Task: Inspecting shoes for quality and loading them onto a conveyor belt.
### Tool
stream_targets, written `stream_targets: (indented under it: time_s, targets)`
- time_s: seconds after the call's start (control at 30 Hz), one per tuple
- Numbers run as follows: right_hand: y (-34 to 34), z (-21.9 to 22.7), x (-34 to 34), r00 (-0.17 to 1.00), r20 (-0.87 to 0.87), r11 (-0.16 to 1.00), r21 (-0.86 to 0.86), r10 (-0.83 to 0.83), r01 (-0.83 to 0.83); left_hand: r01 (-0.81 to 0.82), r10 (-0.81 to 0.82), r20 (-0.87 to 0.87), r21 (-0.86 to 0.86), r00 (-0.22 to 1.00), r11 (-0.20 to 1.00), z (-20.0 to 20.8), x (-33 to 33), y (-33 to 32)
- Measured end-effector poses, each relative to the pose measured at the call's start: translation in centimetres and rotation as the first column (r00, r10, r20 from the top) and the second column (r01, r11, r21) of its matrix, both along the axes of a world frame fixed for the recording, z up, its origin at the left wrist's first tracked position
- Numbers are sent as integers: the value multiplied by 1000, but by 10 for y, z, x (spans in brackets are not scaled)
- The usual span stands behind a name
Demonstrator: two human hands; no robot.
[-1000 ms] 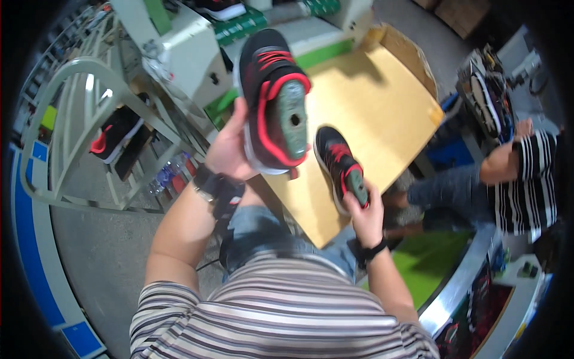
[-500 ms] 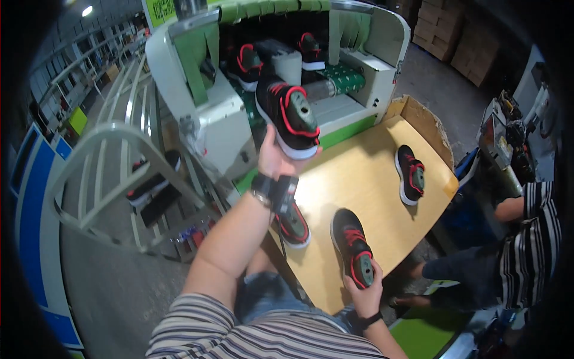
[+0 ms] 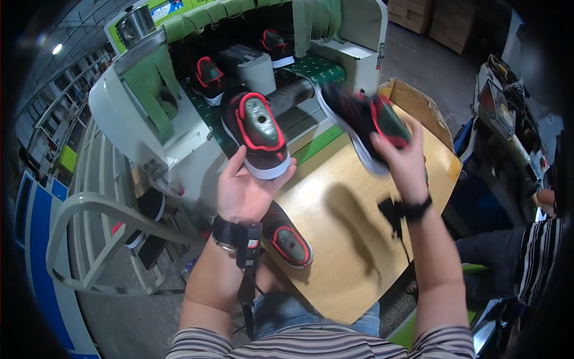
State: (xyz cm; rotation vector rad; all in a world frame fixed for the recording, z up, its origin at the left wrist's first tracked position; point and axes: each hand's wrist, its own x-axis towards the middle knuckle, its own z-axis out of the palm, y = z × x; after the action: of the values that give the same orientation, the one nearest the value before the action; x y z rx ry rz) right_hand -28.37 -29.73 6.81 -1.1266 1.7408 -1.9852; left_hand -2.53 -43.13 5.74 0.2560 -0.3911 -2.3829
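Note:
My left hand (image 3: 246, 190), palm up, cradles a black sneaker (image 3: 256, 128) with red trim and a white sole from below at the heel. The sneaker is tilted, toe toward the machine. My right hand (image 3: 405, 158) grips a matching black-and-red shoe, the right-hand sneaker (image 3: 357, 119), round its heel; it is raised above the board and blurred by motion. A third sneaker (image 3: 288, 242) lies on the wooden board (image 3: 323, 281), below my left hand. Behind my right hand a sliver of another shoe shows; the rest is hidden.
Ahead stands a white machine (image 3: 122, 110) with green curtain strips and a green belt (image 3: 326, 69). Two sneakers, a left one (image 3: 209, 78) and a right one (image 3: 276, 48), sit inside its opening. Metal rails (image 3: 89, 203) run at left. A person in a striped shirt (image 3: 541, 251) is at right.
My right hand has lifted its sneaker off the board and carried it up and forward. My left hand still holds its shoe, now further left in view. The view has shifted.

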Motion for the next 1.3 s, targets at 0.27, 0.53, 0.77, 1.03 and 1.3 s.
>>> stream_targets:
  time_s: [0.27,0.53,0.77,1.03,1.3]
  targets:
    - [-203,21,-77,834,-538,982,51,-126,182,-152,139,-99,-147,985,977,-8,-29,-22]
    - [-211,16,-67,897,-443,964,234,-8,125,-246,257,-119,100,959,964,-9,-28,-49]
    - [-89,-62,-103,800,-599,868,378,-36,323,-256,257,-99,20,961,966,-6,-26,-50]
    - [98,-184,-151,831,-527,713,513,-177,478,53,359,530,-612,768,789,-37,28,22]
    - [122,-143,19,848,-530,719,582,-20,380,205,846,488,-870,215,449,-148,-4,122]
